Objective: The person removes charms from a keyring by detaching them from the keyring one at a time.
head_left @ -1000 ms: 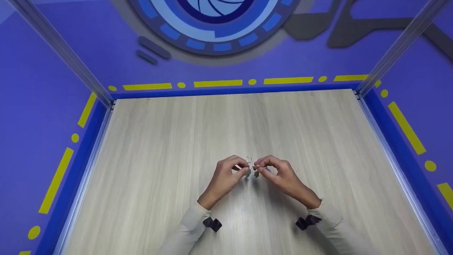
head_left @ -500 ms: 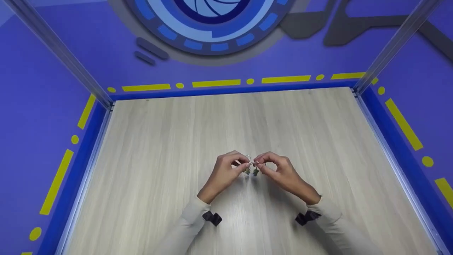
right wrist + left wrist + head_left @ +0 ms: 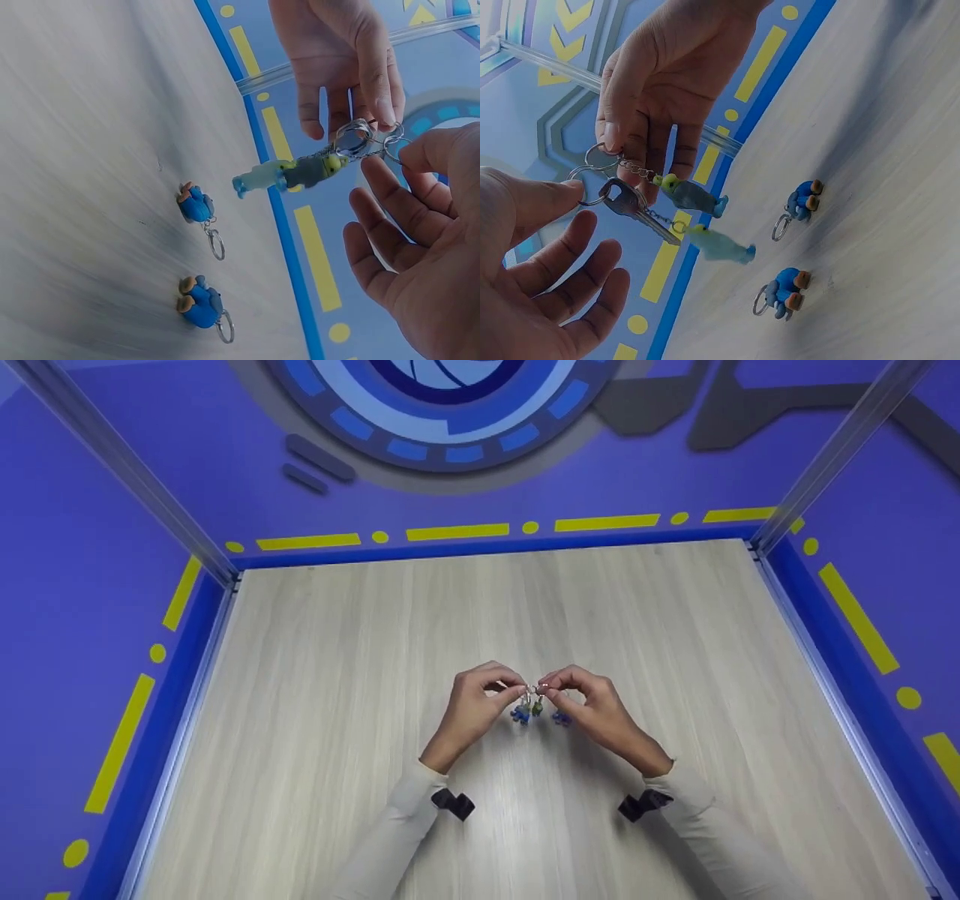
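My left hand (image 3: 476,709) pinches a split key ring (image 3: 592,201) between thumb and fingers, with a metal key (image 3: 628,204) hanging near it. Opposite, my right hand (image 3: 598,709) pinches a second key ring (image 3: 600,155); the two rings meet or overlap. Two bird figures with yellow heads dangle on short chains: a grey one (image 3: 693,196) and a pale aqua one (image 3: 724,246). Which ring bears each chain is hard to make out. Beneath the hands, two blue animal keychains, one (image 3: 804,201) and another (image 3: 787,289), lie on the table with their rings.
The light wood table (image 3: 375,645) is bordered by blue-purple panels (image 3: 112,547) with yellow marks and metal corner posts (image 3: 840,457). Black wrist cameras, such as the left one (image 3: 454,804), sit at both cuffs.
Both hands have moved a little farther from the body with the rings still pinched. The two blue keychains on the table have come into fuller view below them.
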`<state>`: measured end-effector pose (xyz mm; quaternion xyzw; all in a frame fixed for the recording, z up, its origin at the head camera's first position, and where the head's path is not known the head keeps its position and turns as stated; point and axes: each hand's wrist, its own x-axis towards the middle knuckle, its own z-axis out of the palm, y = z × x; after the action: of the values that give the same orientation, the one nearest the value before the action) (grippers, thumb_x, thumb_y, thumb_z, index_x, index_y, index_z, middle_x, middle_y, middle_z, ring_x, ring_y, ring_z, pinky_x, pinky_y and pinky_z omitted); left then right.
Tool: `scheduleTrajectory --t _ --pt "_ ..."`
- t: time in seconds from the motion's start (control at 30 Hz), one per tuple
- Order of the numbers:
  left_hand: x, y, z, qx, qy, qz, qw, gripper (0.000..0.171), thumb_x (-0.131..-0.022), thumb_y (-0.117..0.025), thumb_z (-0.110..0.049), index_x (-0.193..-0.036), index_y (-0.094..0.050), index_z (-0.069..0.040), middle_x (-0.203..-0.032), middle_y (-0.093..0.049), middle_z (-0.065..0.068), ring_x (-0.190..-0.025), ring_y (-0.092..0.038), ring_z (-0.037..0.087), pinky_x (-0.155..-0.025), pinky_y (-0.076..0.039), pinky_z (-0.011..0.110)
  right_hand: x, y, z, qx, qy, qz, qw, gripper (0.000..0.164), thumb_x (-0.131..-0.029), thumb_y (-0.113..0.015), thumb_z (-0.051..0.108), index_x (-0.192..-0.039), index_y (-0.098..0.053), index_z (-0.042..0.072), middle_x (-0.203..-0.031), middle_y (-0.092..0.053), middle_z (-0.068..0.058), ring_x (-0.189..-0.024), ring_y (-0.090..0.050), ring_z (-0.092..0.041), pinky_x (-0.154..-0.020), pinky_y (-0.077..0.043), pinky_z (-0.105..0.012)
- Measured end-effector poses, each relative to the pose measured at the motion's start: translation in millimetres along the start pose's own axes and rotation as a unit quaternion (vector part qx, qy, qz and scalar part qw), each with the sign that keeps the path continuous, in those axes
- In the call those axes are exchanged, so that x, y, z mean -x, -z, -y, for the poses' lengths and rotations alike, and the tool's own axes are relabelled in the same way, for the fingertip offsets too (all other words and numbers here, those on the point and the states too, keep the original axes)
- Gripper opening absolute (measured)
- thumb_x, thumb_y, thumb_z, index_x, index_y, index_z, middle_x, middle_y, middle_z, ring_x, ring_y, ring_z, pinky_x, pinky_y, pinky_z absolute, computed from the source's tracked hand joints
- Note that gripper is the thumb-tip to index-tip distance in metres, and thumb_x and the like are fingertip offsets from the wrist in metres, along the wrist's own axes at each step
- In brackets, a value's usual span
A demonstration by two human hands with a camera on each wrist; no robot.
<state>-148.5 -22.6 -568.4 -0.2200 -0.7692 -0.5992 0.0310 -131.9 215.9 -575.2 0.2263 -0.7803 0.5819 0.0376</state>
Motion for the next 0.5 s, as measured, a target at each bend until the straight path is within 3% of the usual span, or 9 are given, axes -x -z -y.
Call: scheduleTrajectory --t 0.23,0.5 --pt "0.1 -4.6 0.7 -0.006 0.020 0.004 0.9998 0.010 -0.099 -0.080 -0.002 -0.097 -0.081 -0.012 -0.096 -0.078 -0.003 -0.093 -0.072 0.013 -0.087 -0.063 0.047 1.2 -1.5 0.0 -0.008 0.000 -0.008 1.000 0.007 -0.105 -0.072 0.000 -0.103 -0.075 0.006 -0.114 -0.080 -0.006 -0.109 -0.075 -0.023 -0.103 -0.055 -0.028" --pt "-3.9 -7.1 1.3 -0.038 -0.017 -0.001 0.9991 0.009 -0.099 -0.080 -0.002 -0.099 -0.082 -0.011 -0.096 -0.078 -0.003 -0.092 -0.072 0.012 -0.087 -0.063 0.051 3.3 -1.5 -1.3 -0.014 -0.003 -0.014 1.000 0.006 -0.106 -0.072 0.003 -0.104 -0.073 -0.003 -0.114 -0.079 -0.009 -0.108 -0.075 -0.021 -0.099 -0.055 -0.026"
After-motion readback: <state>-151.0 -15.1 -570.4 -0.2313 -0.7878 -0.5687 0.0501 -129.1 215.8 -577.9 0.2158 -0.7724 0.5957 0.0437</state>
